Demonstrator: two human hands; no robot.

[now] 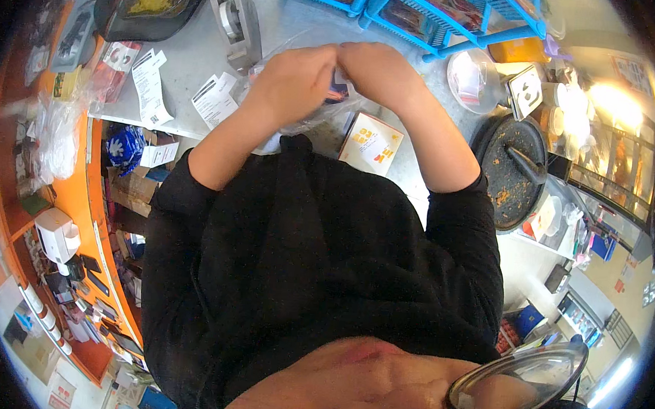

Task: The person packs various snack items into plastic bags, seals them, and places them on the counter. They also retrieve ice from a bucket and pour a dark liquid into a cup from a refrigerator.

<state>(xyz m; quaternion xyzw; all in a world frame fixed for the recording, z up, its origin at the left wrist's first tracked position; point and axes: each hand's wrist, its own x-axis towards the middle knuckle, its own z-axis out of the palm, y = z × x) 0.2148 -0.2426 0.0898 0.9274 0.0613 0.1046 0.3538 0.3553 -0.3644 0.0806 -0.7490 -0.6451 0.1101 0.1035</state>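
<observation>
My left hand [298, 81] and my right hand [379, 74] meet over the metal worktop, knuckles up and fingers curled inward. Both grip the gathered top of a clear plastic bag [309, 123], whose film spreads out below and beside them. Something dark and orange [338, 93] shows through the bag between the hands; what it is I cannot tell. The fingertips are hidden behind the hands. Just below my right hand, close to my body, lies a small white cardboard box [372, 143] with orange print.
A tape dispenser [237, 27] and printed receipts [151, 87] lie left of the hands. Blue plastic baskets [408, 39] stand beyond them. To the right are a round clear plastic container [472, 79] and a dark stone mortar [503, 197] with its pestle [525, 164]. A black tray [112, 21] sits far left.
</observation>
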